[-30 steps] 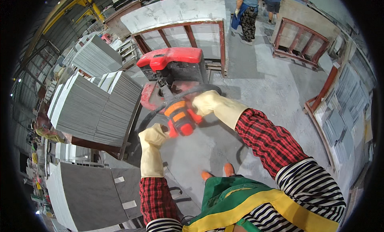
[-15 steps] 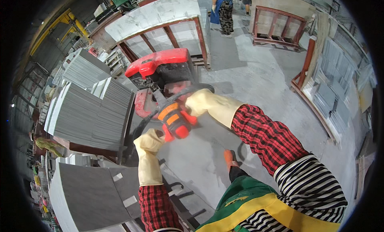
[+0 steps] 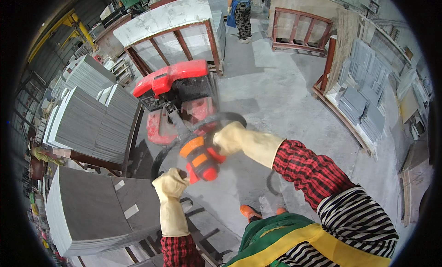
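the red machine [image 3: 177, 78] has a rounded, glossy hood, dusty in places. from its near side juts the control handle [image 3: 199, 156], in black, orange and red, with a dark curved loop [image 3: 225, 115] at it. the left hand [image 3: 170, 181] and the right hand [image 3: 235, 138], in wrinkled cream gloves, have their fingers curled round the handle's two sides, nearer the person than the red machine. just left of the red machine, grey slabs [image 3: 87, 122] stand in tight, straight-edged rows, leaving little room there. close behind it, a pale, stained slab [image 3: 170, 25] leans on a brown frame. to its right, smooth grey floor [image 3: 271, 96] lies widely open, as far as a rack of thin panels [image 3: 363, 101].
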Tool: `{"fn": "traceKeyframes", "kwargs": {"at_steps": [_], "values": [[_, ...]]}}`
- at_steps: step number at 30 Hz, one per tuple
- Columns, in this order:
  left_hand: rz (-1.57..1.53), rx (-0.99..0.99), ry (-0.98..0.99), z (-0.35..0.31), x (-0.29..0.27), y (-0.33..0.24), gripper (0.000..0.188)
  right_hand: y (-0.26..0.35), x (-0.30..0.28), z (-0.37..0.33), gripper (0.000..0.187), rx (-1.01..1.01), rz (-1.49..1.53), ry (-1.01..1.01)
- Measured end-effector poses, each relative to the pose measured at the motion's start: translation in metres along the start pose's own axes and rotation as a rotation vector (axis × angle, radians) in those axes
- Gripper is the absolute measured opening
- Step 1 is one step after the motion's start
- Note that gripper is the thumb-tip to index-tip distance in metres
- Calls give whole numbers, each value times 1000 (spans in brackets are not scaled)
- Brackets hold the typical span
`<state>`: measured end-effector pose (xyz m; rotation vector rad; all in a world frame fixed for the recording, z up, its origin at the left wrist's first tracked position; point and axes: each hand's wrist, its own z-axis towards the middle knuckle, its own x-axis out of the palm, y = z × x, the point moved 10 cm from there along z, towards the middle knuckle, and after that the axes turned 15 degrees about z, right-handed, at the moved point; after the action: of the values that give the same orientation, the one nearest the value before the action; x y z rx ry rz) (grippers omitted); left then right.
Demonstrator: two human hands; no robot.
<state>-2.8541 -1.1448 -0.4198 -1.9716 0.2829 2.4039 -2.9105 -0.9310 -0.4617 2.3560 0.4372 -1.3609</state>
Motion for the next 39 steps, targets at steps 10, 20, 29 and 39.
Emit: {"fn": "traceKeyframes", "kwargs": {"at_steps": [10, 20, 29, 39], "values": [[33, -49, -149, -161, -27, -68, 29, 33, 71, -150, 34, -11, 152, 19], [-35, 8, -361, -326, -52, -115, 22, 84, 177, -263, 39, -18, 96, 29], [20, -38, -56, -463, -59, -162, 40, 120, 238, -411, 26, -21, 207, -154], [51, -31, 60, -592, -110, -226, 39, 156, 290, -557, 35, 11, 269, -119]]}}
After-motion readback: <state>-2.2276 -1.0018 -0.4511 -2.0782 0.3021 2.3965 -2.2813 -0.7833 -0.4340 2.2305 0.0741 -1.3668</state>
